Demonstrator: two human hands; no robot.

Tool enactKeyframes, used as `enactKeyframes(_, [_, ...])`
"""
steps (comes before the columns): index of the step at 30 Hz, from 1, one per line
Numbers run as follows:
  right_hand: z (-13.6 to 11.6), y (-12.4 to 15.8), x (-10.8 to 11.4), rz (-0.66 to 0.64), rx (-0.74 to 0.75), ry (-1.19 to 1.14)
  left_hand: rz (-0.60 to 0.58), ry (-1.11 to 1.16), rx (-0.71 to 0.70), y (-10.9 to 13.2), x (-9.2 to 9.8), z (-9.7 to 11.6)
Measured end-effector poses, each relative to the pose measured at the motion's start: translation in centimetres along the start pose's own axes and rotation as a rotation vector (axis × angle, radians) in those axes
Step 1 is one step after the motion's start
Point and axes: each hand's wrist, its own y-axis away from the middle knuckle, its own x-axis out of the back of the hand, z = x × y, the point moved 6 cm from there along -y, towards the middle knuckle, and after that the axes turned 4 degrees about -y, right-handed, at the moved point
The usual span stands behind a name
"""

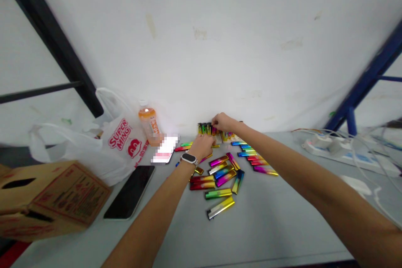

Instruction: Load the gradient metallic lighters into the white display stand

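My right hand (pixel 224 122) reaches to the back of the table, its fingers pinched at the top of a lighter in an upright row (pixel 204 128) against the wall. Just in front of that row is my left hand (pixel 203 145), with a white-cased band on its wrist. Its fingers are curled, and what they hold is hidden. Several shiny two-tone lighters lie loose nearer me, among them a silver and yellow lighter (pixel 220 208) and a green lighter (pixel 218 194). More lie to the right, including a purple and yellow lighter (pixel 265 171), partly behind my right forearm.
At left stand a cardboard box (pixel 69 201), a white plastic bag (pixel 116 142) and an orange drink bottle (pixel 150 125). A dark phone (pixel 130 192) and a lit phone (pixel 165 149) lie flat. A power strip (pixel 351 155) with cables sits at right. A wall closes the back.
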Motion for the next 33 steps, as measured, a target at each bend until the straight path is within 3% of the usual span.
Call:
enactKeyframes(4, [-1.3, 1.6, 0.4, 0.072, -0.009, 0.159, 0.076, 0.105, -0.006, 0.7, 1.3, 0.2])
enactKeyframes(7, [-2.0, 2.9, 0.4, 0.069, -0.078, 0.221, 0.2, 0.274, 0.015, 2.0, 2.7, 0.6])
enactKeyframes(9, [-2.6, 3.9, 0.7, 0.133, -0.117, 0.172, 0.297, 0.432, 0.032, 3.1, 3.4, 0.7])
enactKeyframes(11, [-3.3, 5.4, 1.2, 0.279, -0.149, 0.024, 0.375, 0.612, 0.071, 4.3, 3.7, 0.7])
enactKeyframes(14, [-4.6, 8.5, 0.8, 0.454, -0.151, -0.386, 0.442, 0.89, 0.159, 5.8, 3.1, 0.7])
enactKeyframes(17, [-6.1, 12.0, -1.0, 0.493, -0.195, -0.781, 0.463, 1.162, 0.212, 6.7, 2.1, 1.1])
enactKeyframes(22, [-8.1, 14.8, -3.4, 0.437, -0.23, -1.07, 0.539, 1.432, 0.269, 7.9, 1.0, 1.2])
enactKeyframes(26, [-7.3, 15.0, -3.8, 0.548, -0.29, -1.274, 0.427, 1.331, 0.215, 8.2, 0.4, 1.5])
enactKeyframes(29, [-7.2, 15.2, -3.8, 0.584, -0.292, -1.222, 0.299, 1.14, 0.141, 8.4, 0.3, 2.5])
enactKeyframes(33, [-8.1, 15.6, -3.4, 0.652, -0.215, -1.141, 0.325, 0.854, 0.105, 8.9, 1.7, 3.2])
